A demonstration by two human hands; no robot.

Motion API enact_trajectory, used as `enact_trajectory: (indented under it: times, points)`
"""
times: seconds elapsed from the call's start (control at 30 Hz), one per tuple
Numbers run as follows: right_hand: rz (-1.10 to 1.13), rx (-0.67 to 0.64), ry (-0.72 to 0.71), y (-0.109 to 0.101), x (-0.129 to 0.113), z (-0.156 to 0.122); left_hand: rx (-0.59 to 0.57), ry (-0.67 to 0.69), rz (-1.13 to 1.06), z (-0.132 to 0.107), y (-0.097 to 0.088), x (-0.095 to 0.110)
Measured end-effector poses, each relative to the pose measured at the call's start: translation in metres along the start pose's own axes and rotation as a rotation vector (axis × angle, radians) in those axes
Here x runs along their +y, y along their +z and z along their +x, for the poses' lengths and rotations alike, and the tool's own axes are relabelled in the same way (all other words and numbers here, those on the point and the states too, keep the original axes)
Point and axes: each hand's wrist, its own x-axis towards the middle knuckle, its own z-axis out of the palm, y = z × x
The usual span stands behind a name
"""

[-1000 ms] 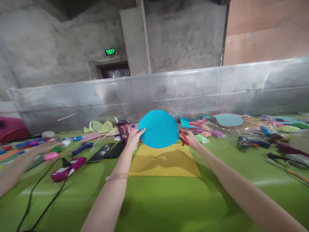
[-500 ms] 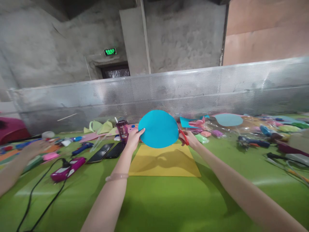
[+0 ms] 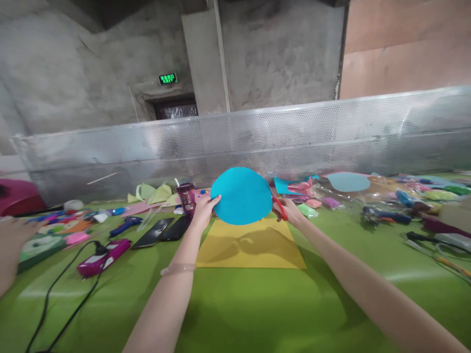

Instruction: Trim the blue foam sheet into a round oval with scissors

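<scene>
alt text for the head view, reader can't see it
The left hand holds a blue paper circle upright by its edge while the right hand holds red scissors at its opposite edge, above a yellow sheet on a green table. Two phones lie nearby; another person's hand shows far left.

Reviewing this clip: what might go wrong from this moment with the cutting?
1. The left hand pinches the blue paper disc only at its edge, in mid-air; it may flex, and the red scissors in the right hand could cut ragged.
2. The purple cup stands beside the left hand, two phones next to it; a nudge might tip it.
</scene>
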Motion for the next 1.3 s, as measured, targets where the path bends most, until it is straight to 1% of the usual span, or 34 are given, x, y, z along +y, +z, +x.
enact_trajectory:
  times: [0.3, 0.43, 0.6, 0.73, 0.87, 1.03, 1.17, 1.3]
  points:
    - [0.014, 0.002, -0.019, 0.0015, -0.0008, -0.0001, -0.020, -0.016, 0.016, -0.0009, 0.0012, 0.0011]
    - [0.013, 0.014, -0.004, 0.0010, 0.0017, 0.0009, -0.020, -0.025, 0.033, -0.0006, 0.0008, 0.0006]
    - [0.011, 0.003, -0.004, 0.0012, 0.0031, 0.0013, -0.010, -0.001, 0.007, 0.0022, -0.0012, -0.0018]
    - [0.007, 0.002, 0.021, 0.0027, 0.0010, 0.0010, 0.021, 0.027, -0.001, 0.0034, -0.0028, -0.0026]
    - [-0.001, 0.003, 0.025, 0.0035, -0.0013, 0.0000, 0.031, -0.006, -0.009, 0.0032, -0.0034, -0.0023]
    - [0.004, 0.010, 0.047, 0.0023, -0.0011, -0.0001, 0.021, -0.004, -0.027, 0.0010, -0.0025, 0.0003]
    - [0.038, 0.032, 0.054, -0.0006, -0.0009, 0.0004, 0.033, -0.018, -0.002, -0.0019, -0.0018, 0.0030]
    - [0.029, 0.008, 0.053, -0.0025, -0.0013, -0.0007, 0.028, -0.031, 0.013, -0.0025, -0.0018, 0.0031]
